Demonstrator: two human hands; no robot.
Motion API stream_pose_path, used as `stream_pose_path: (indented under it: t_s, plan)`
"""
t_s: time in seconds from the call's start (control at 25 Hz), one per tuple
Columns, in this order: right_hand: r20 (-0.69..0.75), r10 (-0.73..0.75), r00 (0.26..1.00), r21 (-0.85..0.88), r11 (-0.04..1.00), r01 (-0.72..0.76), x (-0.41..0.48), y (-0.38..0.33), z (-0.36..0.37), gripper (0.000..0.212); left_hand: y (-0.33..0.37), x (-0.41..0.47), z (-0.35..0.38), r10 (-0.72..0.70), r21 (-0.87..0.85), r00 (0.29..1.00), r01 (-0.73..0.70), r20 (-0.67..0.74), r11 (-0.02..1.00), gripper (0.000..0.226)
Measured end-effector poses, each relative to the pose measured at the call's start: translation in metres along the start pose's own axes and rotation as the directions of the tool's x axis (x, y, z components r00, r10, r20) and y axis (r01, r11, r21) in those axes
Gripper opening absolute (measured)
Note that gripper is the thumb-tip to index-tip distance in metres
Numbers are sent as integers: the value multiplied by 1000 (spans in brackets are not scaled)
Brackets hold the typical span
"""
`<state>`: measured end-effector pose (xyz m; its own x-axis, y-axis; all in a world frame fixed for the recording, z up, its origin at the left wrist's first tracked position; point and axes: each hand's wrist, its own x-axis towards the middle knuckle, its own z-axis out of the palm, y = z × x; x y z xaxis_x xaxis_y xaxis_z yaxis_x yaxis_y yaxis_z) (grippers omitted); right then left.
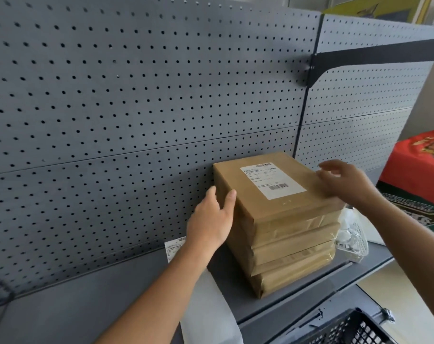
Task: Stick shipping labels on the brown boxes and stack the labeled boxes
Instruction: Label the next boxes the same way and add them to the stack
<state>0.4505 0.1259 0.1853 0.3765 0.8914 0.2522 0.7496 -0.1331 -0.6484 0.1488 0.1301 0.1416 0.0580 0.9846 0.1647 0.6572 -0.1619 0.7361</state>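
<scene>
1. The stack of brown boxes (292,252) stands on the grey shelf (99,301), toward four o'clock from the middle of the view, with its far end close to the pegboard (136,95).
2. The top box (258,207) lies flat and roughly square with the boxes under it. A white shipping label (273,181) with barcodes is stuck on its upper face, toward the twelve o'clock end.
3. The left hand (211,222) is at the stack's nine o'clock. Its fingers are straight and laid flat against the top box's left side, and the thumb rests at the upper edge. It presses rather than grips.
4. The right hand (345,181) is at the stack's two o'clock. Its fingers are loose and slightly bent, touching the right edge of the top box's upper face and holding nothing.
5. A loose label sheet (173,247) leans against the pegboard at the stack's nine o'clock, partly hidden by the left wrist.
6. A white paper strip (208,314) lies on the shelf at the stack's seven o'clock and hangs over the front edge under the left forearm.
7. A white mesh basket (352,239) sits just beside the stack at three o'clock.
8. A red and green carton (419,165) stands beyond it at two o'clock.
9. A black crate (354,328) sits below the shelf at the stack's five o'clock.
</scene>
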Motion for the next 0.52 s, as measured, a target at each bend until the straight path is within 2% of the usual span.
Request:
stream_pose_path:
  t_s: [0.08, 0.2, 0.36, 0.52]
  plan:
    - [-53, -116, 992, -133, 985, 108, -8, -21, 6, 36, -14, -1, -27, 60, 161, 991, -41, -119, 986, 65]
    - [-51, -253, 966, -220, 947, 236, -24, -69, 28, 34, -43, -8, -72, 78, 261, 973, -18, -219, 965, 57]
    - [-2, -401, 916, -212, 895, 391, -50, -134, 76, 32, -96, -33, -132, 20, 348, 950, 94, -311, 933, 52]
    - [114, -544, 831, -107, 825, 555, -88, -203, 141, 34, -161, -71, -197, -87, 368, 898, 263, -431, 892, 51]
